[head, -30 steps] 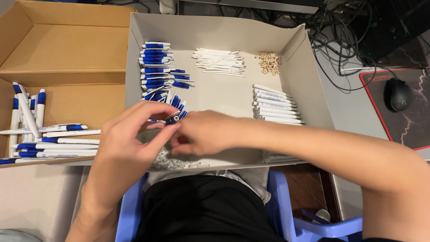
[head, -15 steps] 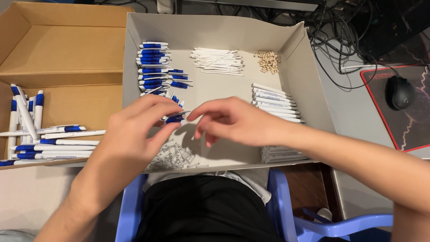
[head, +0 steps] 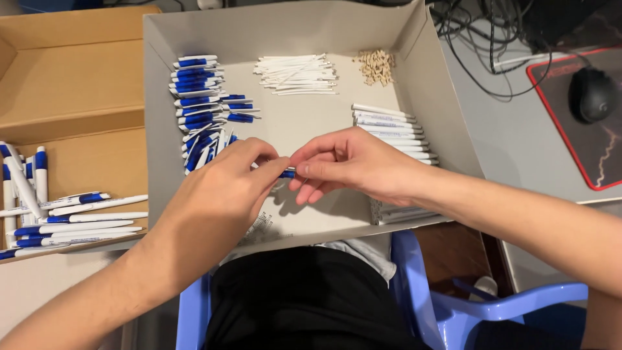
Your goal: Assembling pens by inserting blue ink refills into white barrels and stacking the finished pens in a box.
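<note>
My left hand [head: 217, 194] and my right hand [head: 353, 165] meet over the middle of a grey cardboard tray [head: 159, 123]. Between their fingertips is a small blue pen part [head: 287, 174], pinched from both sides and mostly hidden. Just left of my hands lies a heap of blue-and-white pen pieces [head: 197, 104]. At the tray's back sit thin white refill tubes [head: 297, 73] and a small pile of tan springs [head: 376, 65]. White pen barrels [head: 392, 126] are stacked beside my right wrist.
A brown cardboard box [head: 71, 97] at the left holds several finished blue-and-white pens [head: 71, 217]. To the right are tangled black cables [head: 483, 45], a black mouse [head: 593, 94] on a red-edged mat, and a blue plastic chair [head: 414, 285] below.
Both hands have lifted slightly toward the tray's centre and drawn their fingertips together on the blue part. The view has shifted a little to the left.
</note>
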